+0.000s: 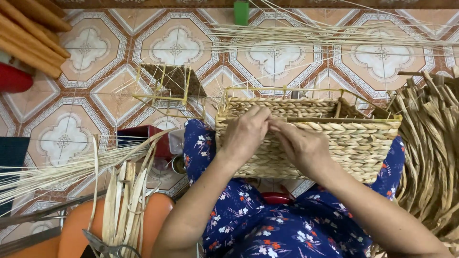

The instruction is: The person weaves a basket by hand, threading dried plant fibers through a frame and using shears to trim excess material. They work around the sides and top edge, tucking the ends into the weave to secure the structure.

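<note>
A head camera looks down at a seated person's lap, covered by a blue floral dress (267, 229). A rectangular woven basket (354, 143) rests on the knees, its rim framed by yellow wire. Both hands meet at the basket's near wall, close to the top edge. The left hand (245, 134) curls over the weave with fingers bent, and the right hand (301, 145) lies just beside it, fingertips touching the left's; both pinch a strand of the weave between them, though the exact grip is hidden by the knuckles. To the right, a heap of dried straw (430, 157) brushes the basket's side. To the left, pale strips (122, 200) hang over an orange stool (71, 229), with scissors (103, 247) at its edge. A smaller wire frame (167, 86) stands on the patterned tile floor (86, 48) beyond the knees, and thin reeds (311, 36) lie across the tiles above the basket
</note>
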